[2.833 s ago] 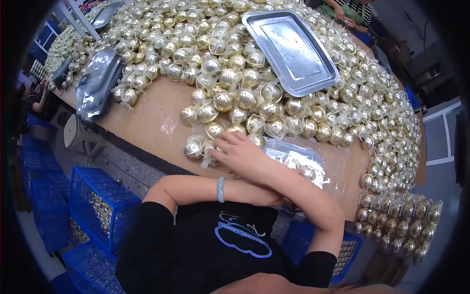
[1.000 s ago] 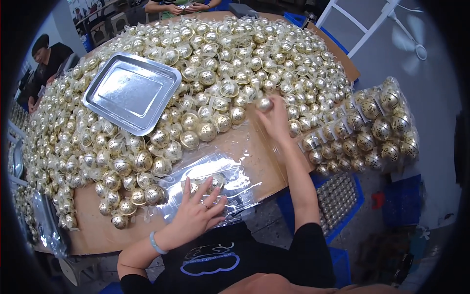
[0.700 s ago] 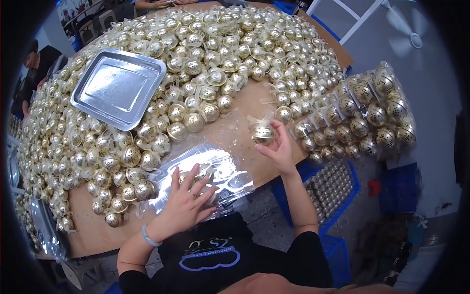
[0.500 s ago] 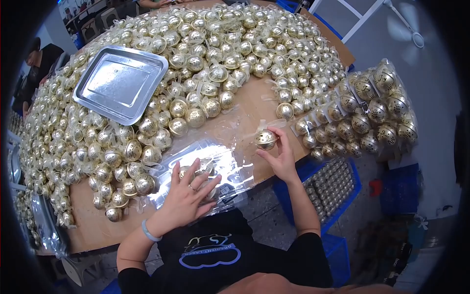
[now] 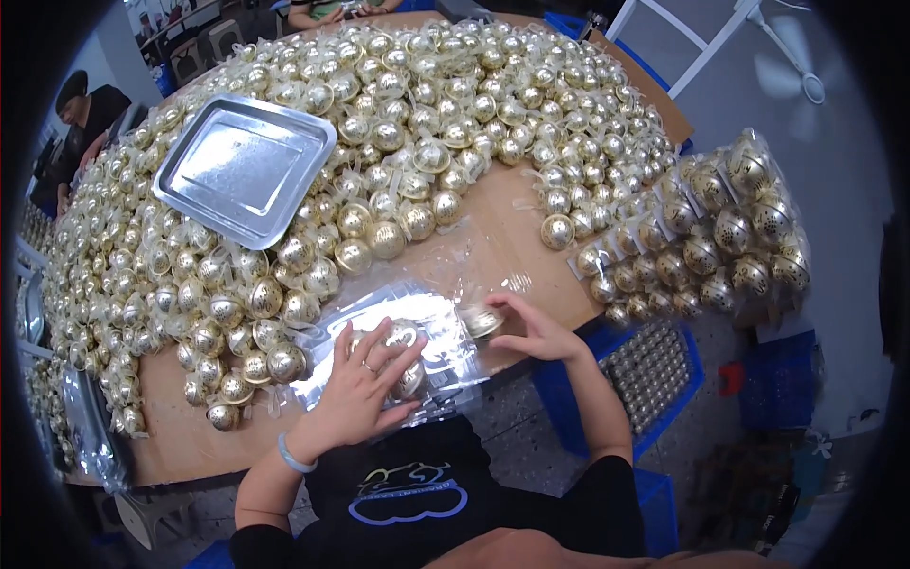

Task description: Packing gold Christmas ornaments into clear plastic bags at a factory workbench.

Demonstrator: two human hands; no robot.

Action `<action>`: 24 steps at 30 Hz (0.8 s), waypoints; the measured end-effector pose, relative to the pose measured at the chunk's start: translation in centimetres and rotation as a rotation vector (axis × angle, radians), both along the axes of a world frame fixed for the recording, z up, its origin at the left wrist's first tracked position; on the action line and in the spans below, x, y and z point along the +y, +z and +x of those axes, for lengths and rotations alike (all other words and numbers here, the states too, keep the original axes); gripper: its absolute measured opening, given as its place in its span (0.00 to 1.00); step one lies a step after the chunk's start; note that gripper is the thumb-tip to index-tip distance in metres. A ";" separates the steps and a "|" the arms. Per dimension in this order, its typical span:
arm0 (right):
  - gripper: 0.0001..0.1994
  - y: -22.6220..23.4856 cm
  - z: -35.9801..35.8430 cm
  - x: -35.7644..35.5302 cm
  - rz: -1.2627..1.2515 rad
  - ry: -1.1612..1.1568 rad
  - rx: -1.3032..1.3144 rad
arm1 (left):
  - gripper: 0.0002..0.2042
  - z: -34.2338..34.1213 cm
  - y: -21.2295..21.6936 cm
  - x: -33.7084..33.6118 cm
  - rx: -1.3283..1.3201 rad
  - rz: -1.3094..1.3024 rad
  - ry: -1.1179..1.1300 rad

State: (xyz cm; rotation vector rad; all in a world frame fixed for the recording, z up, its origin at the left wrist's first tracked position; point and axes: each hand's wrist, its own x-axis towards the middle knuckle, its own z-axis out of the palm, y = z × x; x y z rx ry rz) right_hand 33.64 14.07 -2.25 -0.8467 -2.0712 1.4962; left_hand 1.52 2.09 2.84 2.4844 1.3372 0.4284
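Note:
My right hand (image 5: 542, 334) pinches a gold ball-shaped bell ornament (image 5: 482, 322) between thumb and fingers, at the right edge of a stack of clear plastic bags (image 5: 445, 365). My left hand (image 5: 365, 379) lies over the bags with its fingers spread, touching the film. Several gold bell ornaments (image 5: 409, 379) show around and between its fingers; whether they sit inside the top bag is hard to tell under the glare.
A huge heap of gold bell ornaments (image 5: 398, 104) with pale ribbons covers the table, a metal tray (image 5: 242, 166) on top. Bagged ornaments (image 5: 706, 237) stand at the right edge. Below is a blue crate (image 5: 697, 365). Other people work beyond, and a fan (image 5: 810, 87) stands far right.
My right hand has brought the bell ornament left and nearer to me, down to the bags. The left hand stays on the bags. The whole view has shifted slightly.

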 end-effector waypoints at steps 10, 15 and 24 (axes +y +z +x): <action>0.31 -1.7 -2.2 -0.6 0.087 0.139 -0.025 | 0.41 0.1 -0.1 -0.1 -0.016 0.011 0.023; 0.28 -1.3 -5.1 0.1 -0.081 0.033 0.034 | 0.32 -0.1 -0.6 0.4 0.008 0.067 -0.056; 0.17 -0.3 -4.4 2.8 0.067 -0.172 -0.071 | 0.30 0.1 -0.2 0.5 0.184 0.061 -0.085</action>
